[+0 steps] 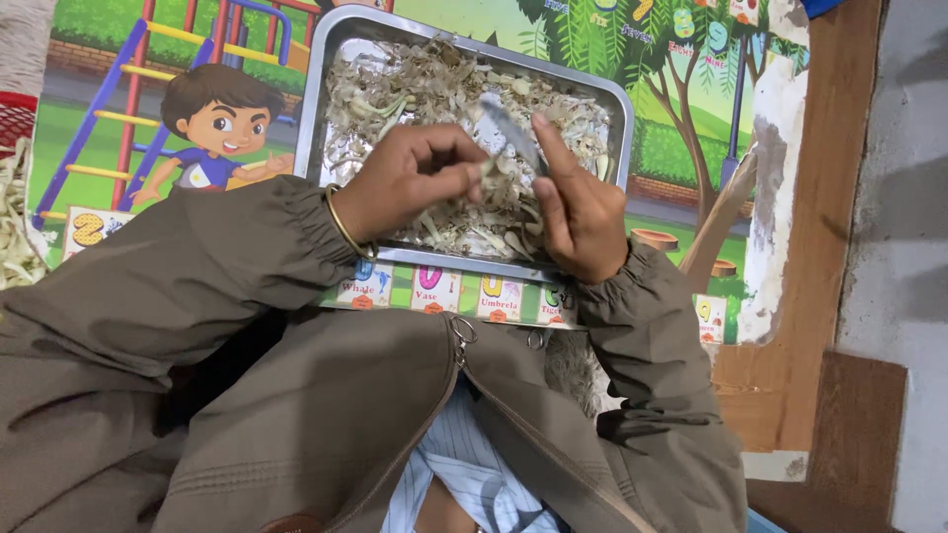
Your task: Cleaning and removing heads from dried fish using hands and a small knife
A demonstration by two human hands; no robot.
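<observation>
Pale peel strip pinched in left hand, knife gripped in right hand.

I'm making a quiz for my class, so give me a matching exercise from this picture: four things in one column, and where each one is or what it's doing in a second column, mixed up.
Things:
1. left hand
2. right hand
3. tray
4. bangle

Places or states:
A. lies on a colourful cartoon mat
B. sits on the left wrist
C. holds a knife, blade pointing up and away
D. pinches a pale scrap over the tray

Pairs: 1-D, 2-C, 3-A, 4-B
</observation>
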